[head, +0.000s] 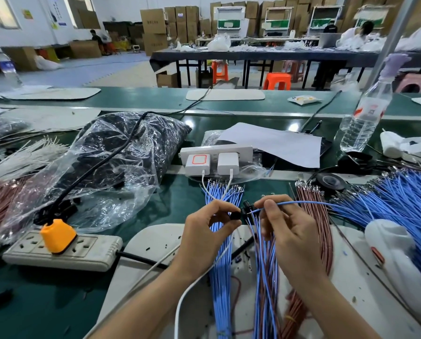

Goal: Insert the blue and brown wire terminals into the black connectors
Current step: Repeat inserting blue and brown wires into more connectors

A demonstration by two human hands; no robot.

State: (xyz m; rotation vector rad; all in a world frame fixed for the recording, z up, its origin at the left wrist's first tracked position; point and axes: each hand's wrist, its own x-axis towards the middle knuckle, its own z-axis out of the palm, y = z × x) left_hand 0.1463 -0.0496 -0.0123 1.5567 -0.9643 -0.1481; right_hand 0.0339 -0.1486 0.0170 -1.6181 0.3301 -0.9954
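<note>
Left hand [205,231] pinching small black plastic connector [236,214]; right hand [286,228] pinching thin blue insulated wire [309,203] at its terminal end, above the white mat's [155,238] far edge.

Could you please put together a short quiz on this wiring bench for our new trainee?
1. True or false: the right hand pinches a brown wire.
2. What colour is the plug in the power strip? A orange, B green, C red.
3. Fill in: the left hand holds a black ____.
Key: 1 false, it pinches a blue wire; 2 A; 3 connector.
</note>
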